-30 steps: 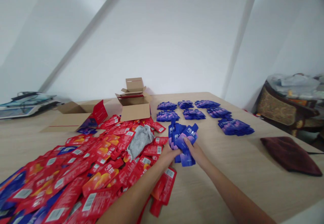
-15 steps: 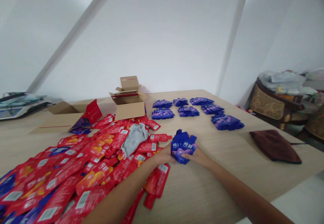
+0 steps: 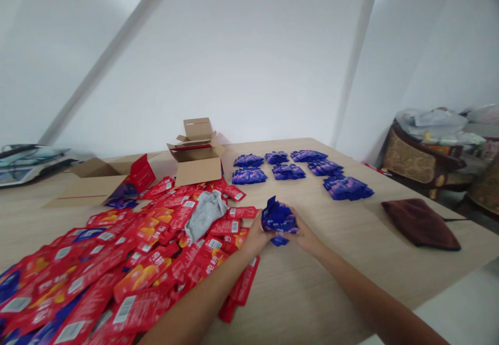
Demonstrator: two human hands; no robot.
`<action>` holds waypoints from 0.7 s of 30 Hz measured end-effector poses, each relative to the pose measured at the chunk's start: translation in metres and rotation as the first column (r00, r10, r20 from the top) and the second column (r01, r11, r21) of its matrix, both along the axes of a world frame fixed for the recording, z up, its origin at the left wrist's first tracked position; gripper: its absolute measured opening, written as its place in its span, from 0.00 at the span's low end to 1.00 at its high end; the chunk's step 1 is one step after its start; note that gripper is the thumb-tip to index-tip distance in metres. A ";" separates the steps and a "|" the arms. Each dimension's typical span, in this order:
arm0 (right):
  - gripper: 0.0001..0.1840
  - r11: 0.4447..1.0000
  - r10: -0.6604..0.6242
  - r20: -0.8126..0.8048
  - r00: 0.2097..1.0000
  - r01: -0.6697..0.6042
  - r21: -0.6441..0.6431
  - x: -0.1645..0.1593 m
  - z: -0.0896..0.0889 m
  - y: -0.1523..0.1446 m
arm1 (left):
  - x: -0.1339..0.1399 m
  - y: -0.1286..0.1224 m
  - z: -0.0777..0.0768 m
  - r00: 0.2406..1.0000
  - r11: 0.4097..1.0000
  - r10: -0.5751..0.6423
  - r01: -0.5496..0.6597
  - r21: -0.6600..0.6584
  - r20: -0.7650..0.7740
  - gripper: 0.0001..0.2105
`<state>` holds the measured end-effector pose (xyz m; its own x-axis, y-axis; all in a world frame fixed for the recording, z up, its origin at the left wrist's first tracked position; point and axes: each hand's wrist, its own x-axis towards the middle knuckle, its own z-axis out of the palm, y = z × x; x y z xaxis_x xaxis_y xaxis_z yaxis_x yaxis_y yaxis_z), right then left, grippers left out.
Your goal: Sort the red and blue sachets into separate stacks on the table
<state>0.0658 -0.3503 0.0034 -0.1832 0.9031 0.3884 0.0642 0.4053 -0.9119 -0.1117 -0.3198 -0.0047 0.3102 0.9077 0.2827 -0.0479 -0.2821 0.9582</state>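
Note:
A bunch of dark blue pouches [image 3: 279, 217] is held between my two hands above the table. My left hand [image 3: 257, 235] grips its left side, fingers partly hidden behind it. On the opposite side my right hand [image 3: 306, 233] is closed round the bunch's edge. To the left spreads a big heap of red pouches [image 3: 150, 267] with white barcode labels, a few blue ones mixed in. A grey cloth glove [image 3: 205, 212] lies on that heap. Beyond my hands, several small stacks of blue pouches [image 3: 288, 172] stand in rows.
Two open cardboard boxes, one at the back middle [image 3: 198, 169] and one at the left [image 3: 91, 186], border the heap. A dark red cloth pouch [image 3: 421, 223] lies on the table [image 3: 331, 293] at right. Beyond the right edge stands a patterned chair [image 3: 411, 153] bearing plastic bags.
The pouches in my hands have tilted, so their fronts show less and their top edges face me more. Both hands now clasp the bunch from its sides.

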 end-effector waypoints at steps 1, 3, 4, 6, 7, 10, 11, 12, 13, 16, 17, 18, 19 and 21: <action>0.45 0.999 -0.017 0.027 0.999 0.016 0.031 0.001 0.000 0.001 | -0.001 0.001 0.004 1.000 1.000 0.019 -0.018 0.020 -0.020 0.28; 0.49 0.999 -0.015 0.072 0.997 0.012 0.046 0.003 -0.004 0.004 | -0.003 0.002 0.006 0.997 1.000 0.014 -0.014 0.007 -0.072 0.30; 0.51 0.999 -0.002 0.088 0.996 -0.001 0.039 0.004 -0.008 0.006 | -0.003 0.003 0.005 0.995 1.000 -0.005 0.003 -0.020 -0.096 0.32; 0.51 0.999 0.018 0.105 0.994 -0.021 0.026 0.004 -0.018 0.010 | -0.001 0.004 -0.001 0.991 0.996 -0.051 0.041 -0.083 -0.122 0.35; 0.49 0.999 0.010 0.105 0.994 -0.013 0.029 0.003 -0.023 0.012 | 0.001 0.004 -0.004 0.991 0.993 -0.058 0.045 -0.108 -0.123 0.36; 0.42 0.995 -0.094 0.112 0.989 0.088 0.053 -0.004 -0.036 0.019 | 0.008 0.004 -0.011 0.994 0.988 -0.037 0.021 -0.156 -0.101 0.36; 0.41 0.989 -0.143 0.121 0.982 0.137 0.058 -0.007 -0.038 0.021 | 0.010 0.005 -0.010 0.995 0.986 -0.041 0.026 -0.166 -0.088 0.36; 0.40 0.980 -0.194 0.132 0.972 0.188 0.058 -0.010 -0.038 0.024 | 0.012 0.007 -0.008 0.996 0.984 -0.060 0.046 -0.174 -0.071 0.36; 0.40 0.970 -0.244 0.142 0.959 0.238 0.053 -0.012 -0.036 0.028 | 0.013 0.008 -0.005 0.995 0.980 -0.086 0.075 -0.183 -0.055 0.35; 0.40 0.930 -0.355 0.193 0.915 0.367 -0.029 -0.015 -0.027 0.039 | 0.018 0.018 0.008 0.990 0.958 -0.138 0.132 -0.255 -0.004 0.34; 0.40 0.909 -0.381 0.228 0.896 0.408 -0.081 -0.014 -0.023 0.044 | 0.020 0.022 0.012 0.990 0.944 -0.141 0.142 -0.297 0.023 0.34; 0.41 0.883 -0.402 0.272 0.874 0.449 -0.137 -0.013 -0.019 0.050 | 0.022 0.026 0.015 0.988 0.926 -0.146 0.157 -0.344 0.056 0.33; 0.42 0.851 -0.417 0.322 0.850 0.490 -0.189 -0.010 -0.016 0.056 | 0.025 0.030 0.018 0.984 0.905 -0.151 0.176 -0.387 0.093 0.33; 0.45 0.801 -0.413 0.413 0.812 0.539 -0.259 -0.003 -0.012 0.069 | 0.033 0.039 0.022 0.978 0.875 -0.143 0.197 -0.442 0.152 0.33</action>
<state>0.0626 -0.2808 -0.0084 0.2513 0.9675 0.0293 0.4752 -0.0970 -0.8745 -0.0787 -0.2809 0.0168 0.4625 0.8804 -0.1045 -0.1694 0.2035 0.9643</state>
